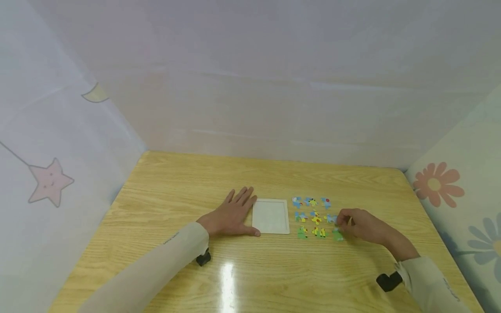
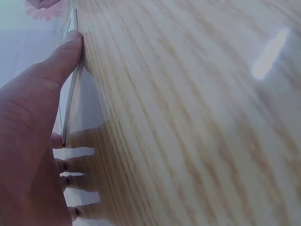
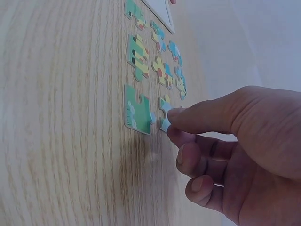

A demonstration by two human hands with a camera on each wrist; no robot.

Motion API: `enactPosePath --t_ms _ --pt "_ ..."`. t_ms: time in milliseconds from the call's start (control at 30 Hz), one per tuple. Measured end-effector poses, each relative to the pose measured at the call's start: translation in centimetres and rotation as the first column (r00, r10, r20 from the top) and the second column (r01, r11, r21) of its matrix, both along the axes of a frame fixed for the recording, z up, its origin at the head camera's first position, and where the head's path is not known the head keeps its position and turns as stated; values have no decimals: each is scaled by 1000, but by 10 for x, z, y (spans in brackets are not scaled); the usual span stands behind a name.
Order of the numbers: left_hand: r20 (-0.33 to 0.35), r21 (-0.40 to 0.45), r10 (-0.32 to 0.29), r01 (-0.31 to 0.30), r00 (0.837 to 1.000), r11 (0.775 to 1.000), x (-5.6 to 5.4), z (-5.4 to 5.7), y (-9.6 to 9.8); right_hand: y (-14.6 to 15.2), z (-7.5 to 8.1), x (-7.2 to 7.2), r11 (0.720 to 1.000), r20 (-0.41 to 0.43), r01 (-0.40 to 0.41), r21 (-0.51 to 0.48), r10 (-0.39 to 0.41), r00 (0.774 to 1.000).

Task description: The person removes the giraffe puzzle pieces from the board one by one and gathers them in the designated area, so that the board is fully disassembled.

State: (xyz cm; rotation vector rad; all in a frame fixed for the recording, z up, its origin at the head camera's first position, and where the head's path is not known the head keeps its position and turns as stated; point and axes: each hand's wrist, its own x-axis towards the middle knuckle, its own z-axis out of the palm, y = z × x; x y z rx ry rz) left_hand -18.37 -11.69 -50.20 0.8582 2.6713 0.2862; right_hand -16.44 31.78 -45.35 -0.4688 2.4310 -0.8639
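My left hand (image 1: 233,216) lies spread on the table at the left of a white, shallow-rimmed puzzle tray (image 1: 271,217). In the left wrist view, its thumb (image 2: 66,52) touches the tray's near edge. To the right of the tray, several puzzle pieces (image 1: 316,217) lie apart in three rows, coloured green, yellow and light blue. With thumb and index finger, my right hand (image 1: 362,225) pinches the edge of a light-blue puzzle piece (image 3: 164,114), which its fingertips partly hide. Beside that piece is a green corner piece (image 3: 137,113). The other right fingers are curled.
A wood-grain table (image 1: 297,278) carries everything. Behind it hangs a pale cloth backdrop (image 1: 274,87), with printed side walls showing a star (image 1: 51,181) on the left and flowers (image 1: 438,184) on the right. Each wrist wears a dark camera mount (image 1: 389,281).
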Motion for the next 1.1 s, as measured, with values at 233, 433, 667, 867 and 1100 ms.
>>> enactPosePath --t_ms 233,433,667,867,1100 --pt "-7 11 9 -9 1000 1000 -1 -4 0 2 -3 2 1000 -12 -15 -9 15 1000" --pt "-2 25 7 -7 1000 1000 -3 -5 -2 1 -5 3 1000 -23 -26 -12 26 999" --pt "-9 18 -6 7 1000 1000 -6 -4 -8 -1 -7 1 998 -39 -50 -25 49 998" --pt "1 31 -15 15 1000 999 -5 -1 -12 -4 -7 -1 999 -34 -46 -23 46 998" --pt "6 114 4 -5 1000 993 -5 3 -22 -9 -1 -5 999 -64 -52 -1 52 997"
